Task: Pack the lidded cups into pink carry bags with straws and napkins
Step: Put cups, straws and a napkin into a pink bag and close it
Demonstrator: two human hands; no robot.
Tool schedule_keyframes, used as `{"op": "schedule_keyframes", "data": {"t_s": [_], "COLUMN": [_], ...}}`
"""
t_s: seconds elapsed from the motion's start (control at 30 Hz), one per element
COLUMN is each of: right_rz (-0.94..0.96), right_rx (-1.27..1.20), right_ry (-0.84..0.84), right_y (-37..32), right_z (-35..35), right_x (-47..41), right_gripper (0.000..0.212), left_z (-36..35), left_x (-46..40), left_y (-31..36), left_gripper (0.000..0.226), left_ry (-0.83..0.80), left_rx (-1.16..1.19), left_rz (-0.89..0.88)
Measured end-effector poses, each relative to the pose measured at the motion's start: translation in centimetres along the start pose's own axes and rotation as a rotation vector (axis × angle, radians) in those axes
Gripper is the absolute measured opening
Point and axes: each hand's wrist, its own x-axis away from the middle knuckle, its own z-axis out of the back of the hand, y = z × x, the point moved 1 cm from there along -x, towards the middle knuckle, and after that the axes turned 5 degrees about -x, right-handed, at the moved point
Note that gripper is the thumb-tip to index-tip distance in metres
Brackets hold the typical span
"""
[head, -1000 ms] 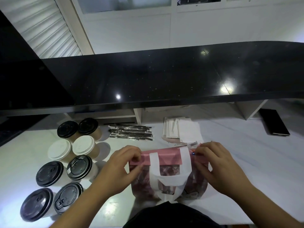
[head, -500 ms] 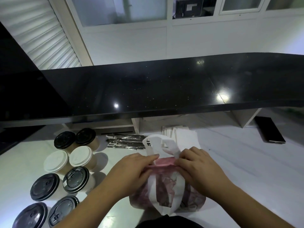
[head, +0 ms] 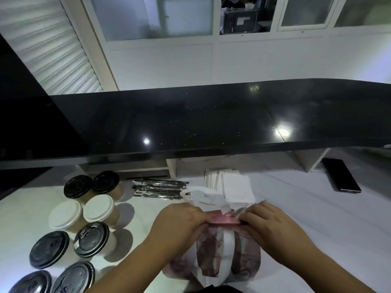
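Both hands, left hand [head: 179,223] and right hand [head: 273,226], pinch the pink bag [head: 224,220] mouth at the bench's near edge; part it evenly, avoiding tearing

Bag [head: 213,261] contents unclear; bottom-left cup [head: 31,283] cut by edge; fingers [head: 203,216] partly hidden.

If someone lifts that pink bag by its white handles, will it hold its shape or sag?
The pink bag would probably sag: its thin film wrinkles on the table. The white handles already flop sideways, so likely limp. It is probably very light.
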Motion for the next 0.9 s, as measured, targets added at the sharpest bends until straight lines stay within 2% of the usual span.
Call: {"op": "schedule_keyframes", "data": {"t_s": [0.1,0.23,0.3,0.37,0.53,0.67,0.8,0.9], "right_rz": [-0.040,-0.085,-0.092,-0.092,-0.153,-0.133,-0.104,-0.098], "right_rx": [-0.008,-0.086,-0.121,-0.160,-0.185,-0.131,0.057,0.161], "right_ry": [-0.048,-0.021,-0.008,-0.005,-0.029,-0.004,0.012,-0.083], "right_y": [0.2,0.9,1.4,1.6,2.0,1.0,-0.6,-2.4], "right_z": [0.0,0.1,0.3,0.5,0.5,1.0,0.9,0.5], "right_x": [0.2,0.6,0.8,1.0,1.3,0.8,0.9,0.0], "right_gripper": [0.018,0.013,0.016,0.016,0.022,0.012,0.037,0.063], "left_z": [0.1,0.6,0.9,1.2,1.6,1.7,1.4,1.0], "left_x": [0.0,0.9,2.0,3.2,4.7,4.8,4.9,5.1], "left_y": [-0.1,-1.9,-3.4,-4.7,-6.1,-6.0,-5.6,-5.1], "left_gripper": [0.024,0.018,0.025,0.020,0.026,0.028,0.026,0.021], "left_ry": [-0.023,0.023,-0.011,-0.034,-0.073,-0.079,-0.052,-0.018], "left_rx": [0.014,-0.007,0.061,0.118,0.213,0.211,0.269,0.301], "left_rz": [0.003,0.064,0.129,0.169,0.263,0.280,0.320,0.303]}}
